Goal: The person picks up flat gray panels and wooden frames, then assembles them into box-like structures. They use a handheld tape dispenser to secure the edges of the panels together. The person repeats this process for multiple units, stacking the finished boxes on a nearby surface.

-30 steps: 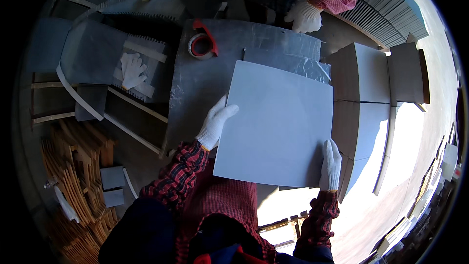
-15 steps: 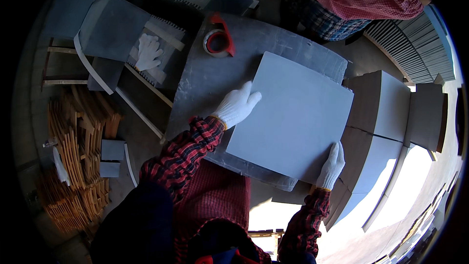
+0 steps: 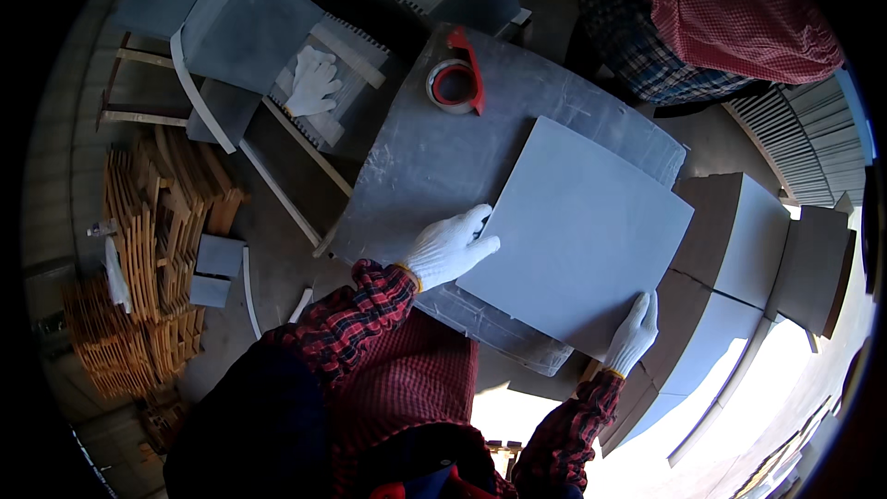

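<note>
A flat, light grey square panel [image 3: 591,231] lies over the right part of a dark grey worktop [image 3: 397,162]. My left hand [image 3: 450,248], in a white knitted glove, grips its left edge, with the thumb near the top face and some fingers hidden. At the near right corner my right hand [image 3: 633,334], gloved alike, is closed on the edge. Beyond the panel, towards the far left of the worktop, rests a tape roll in a red dispenser [image 3: 455,85].
At the far right stands a co-worker in a red checked sleeve [image 3: 730,18]. Stacked grey boards [image 3: 730,249] rise right of the worktop. A loose white glove [image 3: 314,81] lies on a frame at the left. Wooden pieces [image 3: 152,259] are piled further left.
The whole view has shifted, so the worktop sits further right and lower. My left hand has slid nearer along the panel's left edge; my right hand keeps its corner.
</note>
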Available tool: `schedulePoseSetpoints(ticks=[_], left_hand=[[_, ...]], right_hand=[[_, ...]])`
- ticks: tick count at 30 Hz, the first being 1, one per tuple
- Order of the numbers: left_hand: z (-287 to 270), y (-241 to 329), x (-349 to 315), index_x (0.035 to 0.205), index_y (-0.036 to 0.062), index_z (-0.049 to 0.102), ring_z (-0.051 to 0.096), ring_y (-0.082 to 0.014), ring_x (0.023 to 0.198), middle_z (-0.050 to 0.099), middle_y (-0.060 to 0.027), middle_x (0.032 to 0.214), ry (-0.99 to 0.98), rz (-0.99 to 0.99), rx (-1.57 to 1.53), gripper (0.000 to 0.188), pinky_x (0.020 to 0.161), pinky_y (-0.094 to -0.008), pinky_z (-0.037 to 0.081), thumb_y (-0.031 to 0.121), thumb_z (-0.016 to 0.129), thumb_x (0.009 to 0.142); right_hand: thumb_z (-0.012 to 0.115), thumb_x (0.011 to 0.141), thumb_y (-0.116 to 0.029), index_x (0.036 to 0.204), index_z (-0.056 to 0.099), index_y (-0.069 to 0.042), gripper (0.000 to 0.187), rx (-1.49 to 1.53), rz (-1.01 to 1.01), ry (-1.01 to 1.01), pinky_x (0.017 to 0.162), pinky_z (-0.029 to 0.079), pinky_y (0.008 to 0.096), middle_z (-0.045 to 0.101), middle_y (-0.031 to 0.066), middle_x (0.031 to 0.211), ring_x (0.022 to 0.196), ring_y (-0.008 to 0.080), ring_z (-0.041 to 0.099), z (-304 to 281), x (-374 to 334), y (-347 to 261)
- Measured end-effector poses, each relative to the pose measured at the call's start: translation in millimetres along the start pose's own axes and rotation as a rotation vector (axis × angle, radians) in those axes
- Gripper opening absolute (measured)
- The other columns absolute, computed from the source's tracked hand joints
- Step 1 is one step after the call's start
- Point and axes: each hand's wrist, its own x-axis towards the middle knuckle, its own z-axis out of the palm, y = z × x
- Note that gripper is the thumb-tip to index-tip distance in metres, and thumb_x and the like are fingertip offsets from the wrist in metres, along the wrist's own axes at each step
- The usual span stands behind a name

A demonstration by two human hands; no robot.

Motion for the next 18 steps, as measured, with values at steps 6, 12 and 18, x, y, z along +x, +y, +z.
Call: schedulePoseSetpoints(ticks=[6, 12, 18], left_hand=[[59, -34, -36, 0.157, 0.0000, 0.023, 0.047, -0.0427, 0.137, 0.037, -0.0284, 0.156, 0.143, -0.009, -0.311, 0.085, 0.114, -0.0438, 0.038, 0.046, 0.059, 0.096], [85, -21, -45, 0.158, 0.0013, 0.020, 0.046, -0.0450, 0.137, 0.031, -0.0288, 0.159, 0.231, 0.027, -0.370, 0.086, 0.114, -0.0444, 0.039, 0.045, 0.060, 0.096], [81, -30, -47, 0.159, 0.0006, 0.021, 0.036, -0.0384, 0.146, 0.030, -0.0248, 0.161, 0.165, 0.021, -0.478, 0.084, 0.119, -0.0394, 0.031, 0.042, 0.060, 0.097]], right_hand=[[0.057, 0.103, -0.035, 0.125, 0.069, -0.003, 0.040, -0.275, -0.225, 0.317, 0.093, 0.053, 0.0395, 0.071, 0.0156, 0.120, 0.107, 0.0322, 0.069, -43, -1, -23], [0.047, 0.105, -0.048, 0.139, 0.055, 0.005, 0.063, 0.192, 0.292, -0.159, 0.104, 0.048, 0.0397, 0.061, 0.0224, 0.137, 0.123, 0.0333, 0.060, -11, 3, 57], [0.047, 0.106, -0.043, 0.143, 0.050, 0.007, 0.062, 0.049, 0.231, -0.044, 0.104, 0.048, 0.0383, 0.058, 0.0220, 0.141, 0.123, 0.0332, 0.060, 18, -18, 30]])
